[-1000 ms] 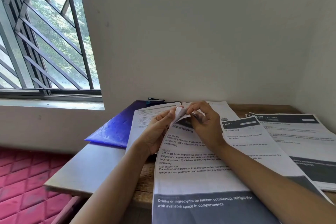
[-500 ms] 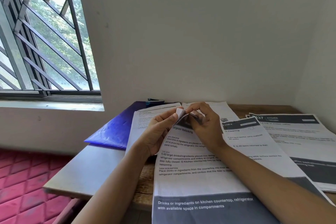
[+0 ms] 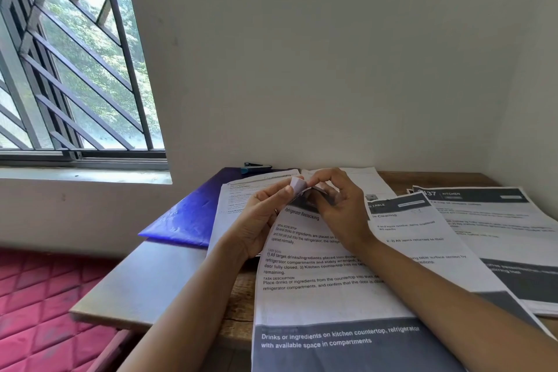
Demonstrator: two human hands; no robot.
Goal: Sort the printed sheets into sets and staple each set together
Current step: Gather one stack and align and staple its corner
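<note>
A printed sheet headed "Refrigerator Restocking" [image 3: 320,290] lies in front of me over other sheets. Its top left corner is folded up. My left hand [image 3: 259,220] pinches that folded corner from the left. My right hand [image 3: 338,205] pinches the same corner from the right, fingers curled over it. Another sheet about table cleaning [image 3: 416,232] lies under it to the right. A further stack headed "Kitchen" [image 3: 495,238] lies at the far right. A dark stapler [image 3: 256,167] rests at the back by the wall, away from both hands.
A blue folder [image 3: 187,217] lies at the left under a text sheet [image 3: 241,199]. The wooden table [image 3: 238,308] meets a white wall at the back and right. A grey board [image 3: 145,284] juts out to the left over a red mattress [image 3: 39,308].
Both hands stay on the sheet's folded corner with only slight finger movement. The view has shifted a little.
</note>
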